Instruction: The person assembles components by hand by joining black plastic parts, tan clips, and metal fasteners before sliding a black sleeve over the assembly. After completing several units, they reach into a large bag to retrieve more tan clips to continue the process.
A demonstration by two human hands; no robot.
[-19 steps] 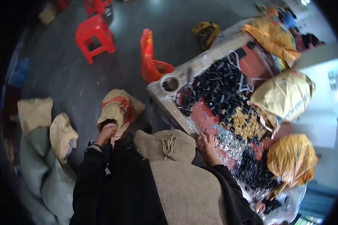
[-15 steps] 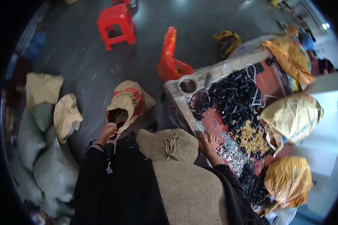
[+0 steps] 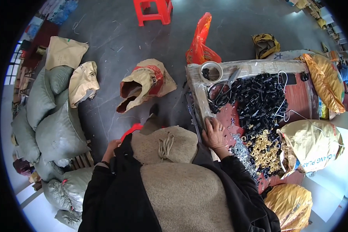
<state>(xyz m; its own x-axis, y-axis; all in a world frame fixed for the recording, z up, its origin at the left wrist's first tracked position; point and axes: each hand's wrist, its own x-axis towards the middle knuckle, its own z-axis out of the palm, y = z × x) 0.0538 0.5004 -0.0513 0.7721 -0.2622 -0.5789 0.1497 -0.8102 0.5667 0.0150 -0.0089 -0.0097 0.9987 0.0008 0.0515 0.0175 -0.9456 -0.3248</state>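
My right hand rests palm down on the near edge of the worktable, fingers slightly apart, holding nothing. Just right of it lie small silver parts, brass-coloured parts and a big heap of black plastic parts. My left hand hangs low at my left side beside the corner of a red stool. My black sleeve partly hides it, so its grip is unclear.
Black scissors and a tape roll lie at the table's far corner. Yellow sacks crowd its right side. On the floor are an open brown sack, an orange bag, a red stool and grey sacks.
The view has swung and straightened over the table. My left hand has come away from the open brown sack, back to my side by the red stool. My right hand stays on the table edge.
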